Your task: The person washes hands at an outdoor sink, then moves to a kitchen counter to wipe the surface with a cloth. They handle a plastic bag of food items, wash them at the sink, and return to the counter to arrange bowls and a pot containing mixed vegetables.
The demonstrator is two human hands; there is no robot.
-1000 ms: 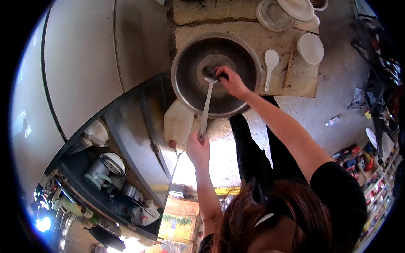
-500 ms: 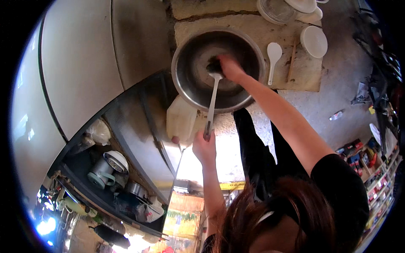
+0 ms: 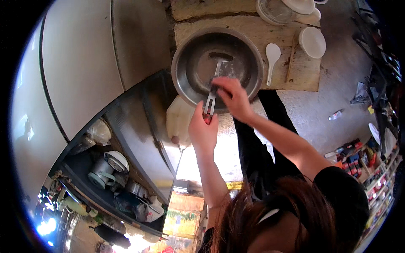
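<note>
A wide stainless steel basin [image 3: 179, 78] holds what looks like shallow water. Over it slants a long-handled metal ladle [image 3: 220, 63], its head down in the basin and its slotted handle toward me. My left hand [image 3: 204, 128] is closed round the handle's near end, just outside the basin's front rim. Over the near part of the basin, my right hand [image 3: 234, 96] presses a small dark scrubbing pad [image 3: 214, 86] against the handle, fingers bent round it. The pad's exact shape is mostly hidden by the fingers.
Right of the basin on the stone slab lie a white rice paddle [image 3: 273, 52], a wooden stick [image 3: 292, 59] and a white bowl [image 3: 312, 42]. More white dishes [image 3: 278, 10] stand behind them. A pale plastic jug [image 3: 179, 120] and a dark cabinet [image 3: 126, 126] are at left.
My right hand has come from the ladle's head back along its handle toward me. The ladle has shifted farther into the basin and turned, and my left hand has moved slightly forward with it.
</note>
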